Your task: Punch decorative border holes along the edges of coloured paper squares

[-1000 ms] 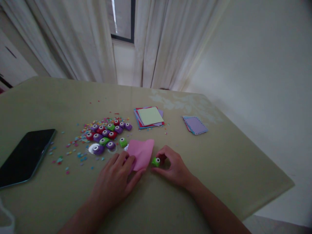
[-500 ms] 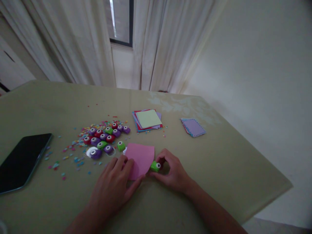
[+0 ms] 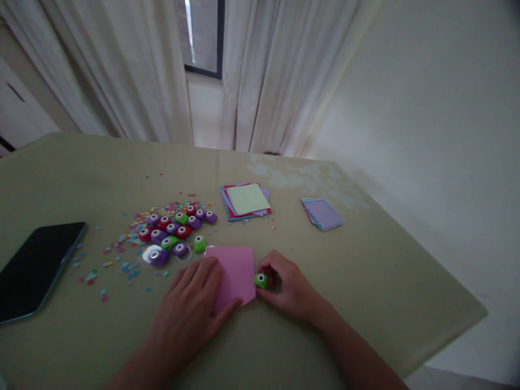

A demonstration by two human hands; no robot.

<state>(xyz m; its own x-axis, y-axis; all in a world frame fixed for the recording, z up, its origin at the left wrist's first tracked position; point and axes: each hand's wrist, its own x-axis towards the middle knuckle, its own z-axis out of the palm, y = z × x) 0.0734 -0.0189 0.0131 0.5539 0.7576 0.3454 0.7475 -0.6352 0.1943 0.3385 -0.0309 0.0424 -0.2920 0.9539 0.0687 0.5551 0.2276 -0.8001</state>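
A square sheet of pink paper [image 3: 235, 273] lies under my left hand [image 3: 190, 298], whose fingers press its left side while the thumb runs along its lower edge. At the paper's right edge, my right hand [image 3: 284, 284] holds a small green paper punch [image 3: 260, 280] between thumb and fingers. Whether the paper's edge sits in the punch's slot I cannot tell. Another green punch [image 3: 199, 244] stands just beyond the sheet's upper left corner. Left of that sits a cluster of purple, red and green punches, among them a larger purple punch [image 3: 158, 257].
Tiny coloured paper cut-outs [image 3: 130, 238] are scattered around the punches. A stack of coloured paper squares [image 3: 248, 199] lies farther back, with lilac-topped cards with punched edges [image 3: 323, 214] to its right. A dark-screened tablet [image 3: 38, 271] rests at the left on the table [image 3: 365, 281].
The pink paper, curled up a second ago, now lies flatter. My right hand has turned the green punch slightly at the paper's right edge. The left hand keeps its hold; the view shifted a little.
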